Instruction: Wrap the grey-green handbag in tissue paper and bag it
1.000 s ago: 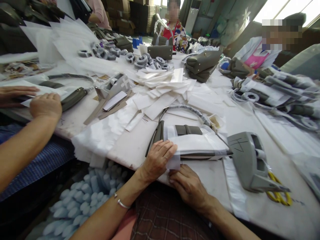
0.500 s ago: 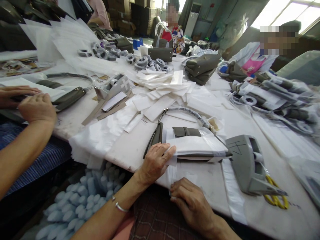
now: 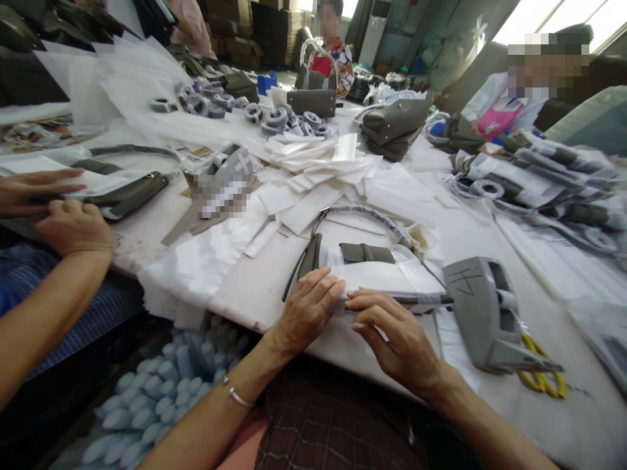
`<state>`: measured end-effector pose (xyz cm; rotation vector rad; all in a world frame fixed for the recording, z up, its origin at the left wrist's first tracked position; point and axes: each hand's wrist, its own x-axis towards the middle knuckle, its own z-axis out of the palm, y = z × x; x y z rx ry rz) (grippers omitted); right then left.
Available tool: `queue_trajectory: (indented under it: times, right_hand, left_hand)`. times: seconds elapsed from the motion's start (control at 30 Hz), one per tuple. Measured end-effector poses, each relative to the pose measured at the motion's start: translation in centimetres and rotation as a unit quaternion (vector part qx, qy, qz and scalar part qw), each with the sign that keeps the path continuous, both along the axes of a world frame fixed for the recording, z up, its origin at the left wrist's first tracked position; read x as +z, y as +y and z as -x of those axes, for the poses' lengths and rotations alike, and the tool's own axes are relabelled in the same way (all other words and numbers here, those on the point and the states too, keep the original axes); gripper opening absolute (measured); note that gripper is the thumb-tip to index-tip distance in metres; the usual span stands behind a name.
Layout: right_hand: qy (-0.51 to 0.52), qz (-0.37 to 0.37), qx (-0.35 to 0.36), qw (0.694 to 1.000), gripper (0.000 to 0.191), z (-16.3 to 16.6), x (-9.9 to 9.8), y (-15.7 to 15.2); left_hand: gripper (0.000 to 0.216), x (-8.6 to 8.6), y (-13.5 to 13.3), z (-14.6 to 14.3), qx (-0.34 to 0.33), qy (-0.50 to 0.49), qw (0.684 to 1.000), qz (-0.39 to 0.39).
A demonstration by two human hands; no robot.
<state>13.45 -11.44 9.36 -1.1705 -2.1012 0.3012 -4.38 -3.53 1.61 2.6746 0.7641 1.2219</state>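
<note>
Handbag (image 3: 367, 253), partly covered by a white sheet (image 3: 394, 279), lies on the worktop (image 3: 240, 290) just beyond both hands, its long axis running left to right. The left hand (image 3: 312, 301) rests over its near left corner; whether it grips is unclear. The right hand (image 3: 399, 336), loosely bent and seemingly unloaded, reaches its near edge. Rightward stands a grey tape dispenser (image 3: 475, 320).
</note>
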Motion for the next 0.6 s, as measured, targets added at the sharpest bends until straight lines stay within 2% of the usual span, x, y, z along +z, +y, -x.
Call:
queue_trajectory:
  times: [0.17, 0.33, 0.6]
  right_hand:
    - [-0.009, -0.005, -0.029, 1.0, 0.01, -0.1, -0.5, 2.4]
    - [-0.006, 0.012, -0.055, 0.998, 0.01, -0.2, -0.8, 2.4]
    - [0.018, -0.007, -0.045, 0.999, 0.009, 0.6, -1.2, 3.0]
  left_hand:
    - [0.037, -0.1, 0.0, -0.1, -0.014, -0.026, 0.999, -0.015]
    - [0.038, -0.1, 0.0, -0.1, -0.008, -0.037, 0.999, -0.007]
    - [0.028, 0.4, 2.1, 0.4, 0.011, 0.027, 0.998, -0.054]
